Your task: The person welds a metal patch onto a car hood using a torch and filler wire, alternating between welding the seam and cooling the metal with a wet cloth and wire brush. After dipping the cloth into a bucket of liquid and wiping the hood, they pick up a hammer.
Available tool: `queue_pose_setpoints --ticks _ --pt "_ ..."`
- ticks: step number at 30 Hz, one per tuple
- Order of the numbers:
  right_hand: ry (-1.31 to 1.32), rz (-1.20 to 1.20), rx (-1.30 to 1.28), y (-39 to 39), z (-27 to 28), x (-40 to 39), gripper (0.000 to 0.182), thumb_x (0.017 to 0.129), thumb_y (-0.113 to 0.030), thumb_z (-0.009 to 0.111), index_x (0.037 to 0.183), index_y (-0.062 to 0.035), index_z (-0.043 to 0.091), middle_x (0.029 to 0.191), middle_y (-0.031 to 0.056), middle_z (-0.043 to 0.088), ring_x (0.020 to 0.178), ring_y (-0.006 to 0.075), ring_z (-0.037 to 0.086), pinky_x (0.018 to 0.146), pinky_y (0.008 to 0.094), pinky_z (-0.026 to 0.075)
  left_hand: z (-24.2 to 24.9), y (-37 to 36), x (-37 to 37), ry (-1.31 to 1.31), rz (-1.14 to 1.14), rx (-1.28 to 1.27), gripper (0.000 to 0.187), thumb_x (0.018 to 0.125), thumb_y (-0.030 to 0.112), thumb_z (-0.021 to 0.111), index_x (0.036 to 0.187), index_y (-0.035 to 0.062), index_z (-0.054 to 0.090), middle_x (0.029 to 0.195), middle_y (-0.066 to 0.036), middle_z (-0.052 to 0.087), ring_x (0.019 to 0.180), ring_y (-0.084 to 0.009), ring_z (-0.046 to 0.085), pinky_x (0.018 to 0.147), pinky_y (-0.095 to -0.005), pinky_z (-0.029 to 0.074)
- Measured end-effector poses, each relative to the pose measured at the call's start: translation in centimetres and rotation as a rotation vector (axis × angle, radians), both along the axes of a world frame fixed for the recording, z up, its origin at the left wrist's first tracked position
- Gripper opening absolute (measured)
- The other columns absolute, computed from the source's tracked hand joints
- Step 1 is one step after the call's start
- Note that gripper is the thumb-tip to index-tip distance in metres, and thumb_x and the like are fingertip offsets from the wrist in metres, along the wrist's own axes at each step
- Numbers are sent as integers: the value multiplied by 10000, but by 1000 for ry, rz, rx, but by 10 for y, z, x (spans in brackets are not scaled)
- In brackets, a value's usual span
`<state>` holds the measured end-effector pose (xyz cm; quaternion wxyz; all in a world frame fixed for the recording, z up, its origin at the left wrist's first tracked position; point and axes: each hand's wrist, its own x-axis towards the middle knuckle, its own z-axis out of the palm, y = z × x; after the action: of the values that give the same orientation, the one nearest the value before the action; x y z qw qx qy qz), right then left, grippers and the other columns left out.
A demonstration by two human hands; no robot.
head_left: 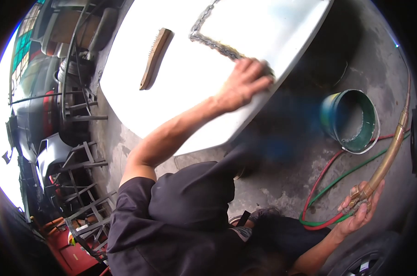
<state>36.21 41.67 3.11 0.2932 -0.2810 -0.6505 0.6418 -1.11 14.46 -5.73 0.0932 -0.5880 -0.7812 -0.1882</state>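
Observation:
My left hand is over the white panel, at the lower end of a rough, dark seam. Its fingers are curled and blurred, and a small dark thing at the fingertips is too smeared to name. A brush with a wooden handle lies on the panel to the left of the seam. At the lower right, my right hand is closed around the valve end of a brass torch, whose long thin tip points up. Red and green hoses run from the torch.
A green bucket stands on the concrete floor right of the panel, beside the hoses. A tyre and wheel are at the bottom right. Metal frames and a vehicle stand at the left.

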Motion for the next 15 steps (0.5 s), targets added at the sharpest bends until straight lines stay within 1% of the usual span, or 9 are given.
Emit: queue_pose_setpoints --ticks 2,4,5,6,7,11,12,13,15 --pt "-14 -24 -18 -1 3 2 765 958 -278 472 1629 44 291 1076 221 561 695 182 609 389 220 502 1 -37 -53 88 74 15 330 842 26 657 1143 144 722 1329 -158 589 1242 -343 546 1040 -518 456" --pt "-18 -36 -8 -2 3 -3 771 955 -281 473 1629 45 289 1079 221 559 688 181 606 389 220 501 1 -86 -126 117 321 25 233 888 6 656 1047 140 760 1066 -124 691 1113 -321 600 959 -459 485" --pt "-20 -50 4 -2 4 -3 776 952 -284 474 1630 45 287 1081 220 557 680 180 603 389 220 501 8 -110 -160 -324 510 229 174 908 32 677 1029 124 760 968 -127 692 1069 -307 600 924 -438 494" --pt "-21 -49 5 -2 4 -2 776 952 -284 474 1630 45 287 1081 220 557 680 180 603 389 220 501 31 -121 -169 230 658 -66 143 923 77 702 1045 112 767 985 -141 693 1017 -299 607 890 -431 510" --pt "-8 -35 -12 -1 4 -2 775 953 -281 471 1631 45 284 1084 221 556 674 180 601 388 221 500 35 -133 -185 344 755 -119 94 921 106 715 1005 89 753 1010 -154 687 988 -287 601 839 -444 520" --pt "6 -40 -46 -3 5 0 764 957 -268 457 1633 42 279 1093 226 557 656 181 595 386 222 494 -1 -83 -147 166 503 80 117 832 38 662 892 129 704 1005 -124 622 987 -370 562 844 -472 476" --pt "7 -34 -48 -4 5 -2 764 957 -268 457 1633 42 279 1093 226 557 656 181 595 386 222 494 -14 -53 -129 145 314 179 115 804 51 648 873 134 686 993 -118 601 1010 -362 549 839 -477 453" --pt "21 -22 -58 -5 4 -3 766 961 -268 455 1634 47 267 1099 232 559 643 182 592 384 225 492 -11 -22 -90 60 313 37 241 756 -1 674 966 104 729 997 -117 633 1020 -365 557 863 -465 464" --pt "36 4 -63 -7 8 -3 768 965 -268 453 1635 51 255 1104 238 561 631 182 588 382 229 490 0 23 -12 -267 -93 82 291 767 -6 632 1013 126 716 1022 -121 619 1057 -371 549 894 -481 459"
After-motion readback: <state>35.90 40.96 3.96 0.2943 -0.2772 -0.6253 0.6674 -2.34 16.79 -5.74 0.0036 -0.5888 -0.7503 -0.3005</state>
